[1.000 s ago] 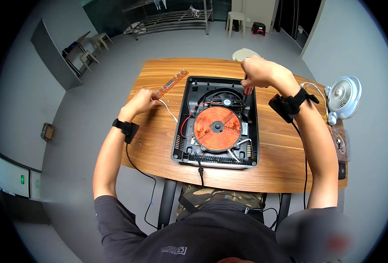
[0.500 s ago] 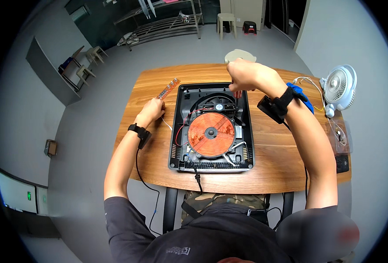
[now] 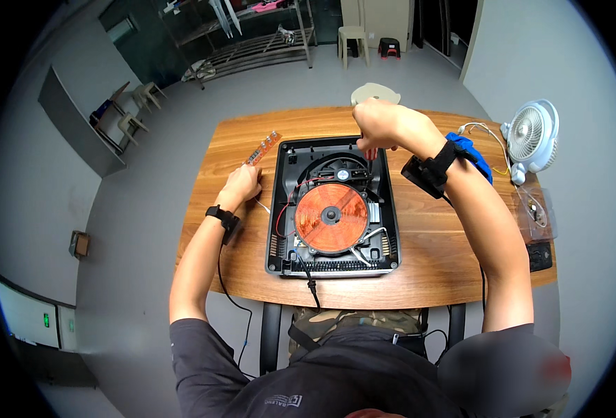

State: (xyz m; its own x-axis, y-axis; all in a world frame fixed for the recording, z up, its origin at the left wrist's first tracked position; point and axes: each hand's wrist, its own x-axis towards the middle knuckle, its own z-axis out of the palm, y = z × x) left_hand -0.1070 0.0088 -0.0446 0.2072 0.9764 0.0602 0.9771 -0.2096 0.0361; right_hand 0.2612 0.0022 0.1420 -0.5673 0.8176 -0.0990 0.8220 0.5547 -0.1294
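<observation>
Red-handled tool point(image 3: 371, 154) in right hand point(image 3: 383, 125) — left hand point(image 3: 242, 184) at orange strip point(image 3: 262, 148).

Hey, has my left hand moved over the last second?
Yes. Judged against the open black casing, your left hand has shifted to the right, closer to the casing's left side.

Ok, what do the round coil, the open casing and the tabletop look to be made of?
Round coil: probably copper wire, from its glossy orange colour and concentric rings.
Open casing: likely moulded plastic, satin black, from its ribs and slotted vents.
Tabletop: wood or printed laminate, smooth; brown grain shows, but which is unclear.
</observation>
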